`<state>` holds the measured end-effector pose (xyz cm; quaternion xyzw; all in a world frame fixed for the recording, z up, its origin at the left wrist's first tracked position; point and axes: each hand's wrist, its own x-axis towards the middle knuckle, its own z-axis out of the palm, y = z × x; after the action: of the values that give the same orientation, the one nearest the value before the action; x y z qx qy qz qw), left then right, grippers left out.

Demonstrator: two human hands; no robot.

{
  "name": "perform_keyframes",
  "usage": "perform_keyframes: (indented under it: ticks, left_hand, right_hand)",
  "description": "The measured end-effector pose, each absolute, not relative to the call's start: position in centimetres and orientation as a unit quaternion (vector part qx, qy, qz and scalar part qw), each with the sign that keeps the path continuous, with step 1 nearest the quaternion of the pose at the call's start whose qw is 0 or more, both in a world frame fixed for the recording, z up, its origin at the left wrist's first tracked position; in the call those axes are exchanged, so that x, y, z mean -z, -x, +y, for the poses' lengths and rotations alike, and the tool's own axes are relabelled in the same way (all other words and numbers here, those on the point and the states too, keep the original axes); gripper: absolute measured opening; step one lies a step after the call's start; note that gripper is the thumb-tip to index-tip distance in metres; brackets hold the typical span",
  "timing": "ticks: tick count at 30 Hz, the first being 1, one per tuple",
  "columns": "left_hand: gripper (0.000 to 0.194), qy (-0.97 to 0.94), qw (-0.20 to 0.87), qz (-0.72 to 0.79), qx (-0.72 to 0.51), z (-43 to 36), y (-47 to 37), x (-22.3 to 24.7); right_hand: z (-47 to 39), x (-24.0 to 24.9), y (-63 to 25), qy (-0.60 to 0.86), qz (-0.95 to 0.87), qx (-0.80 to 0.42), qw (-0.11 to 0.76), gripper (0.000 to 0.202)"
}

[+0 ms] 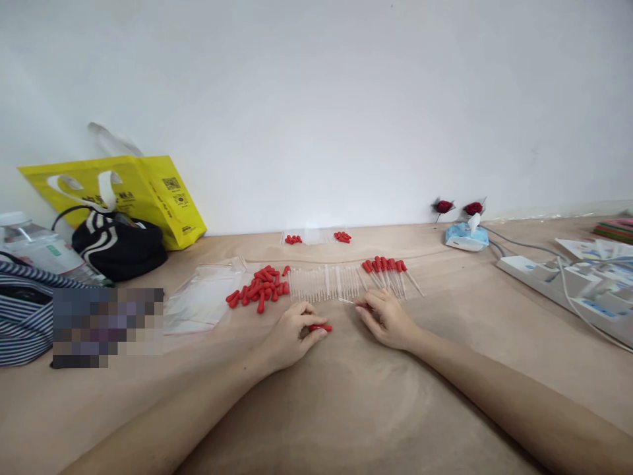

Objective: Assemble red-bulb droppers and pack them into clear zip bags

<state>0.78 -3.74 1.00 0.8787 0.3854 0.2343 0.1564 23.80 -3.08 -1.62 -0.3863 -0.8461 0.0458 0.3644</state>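
Between thumb and fingers, my left hand (297, 333) grips a red rubber dropper bulb (321, 327). To its right, my right hand (386, 318) pinches a thin clear dropper tube (346, 301) whose end points left; the bulb and tube are apart. Behind my hands lies a row of clear dropper tubes (324, 284). A pile of loose red bulbs (260, 287) sits left of that row. On its right are several droppers with red bulbs on their tubes (386, 265), lying side by side.
Clear plastic bags (198, 297) lie left of the bulbs, and bagged red bulbs (293, 239) rest by the wall. A yellow bag (163, 198) and black pouch (121, 244) stand left. Right are a tissue pack (465, 237) and a power strip (568, 290) with cables.
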Motion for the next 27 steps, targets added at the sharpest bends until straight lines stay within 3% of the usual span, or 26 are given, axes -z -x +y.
perform_keyframes:
  ticks: [12,27]
  left_hand:
    - [0.014,-0.857,0.138,0.425,-0.256,-3.4,-0.6,-0.2]
    - [0.021,-0.81,0.265,0.429,-0.3,-3.7,-1.2,-0.7]
  right_hand:
    - [-4.0,1.4,-22.8,0.353,-0.869,-0.053,0.343,0.011]
    - [-4.5,1.6,-21.5,0.328,-0.881,-0.042,0.339,0.017]
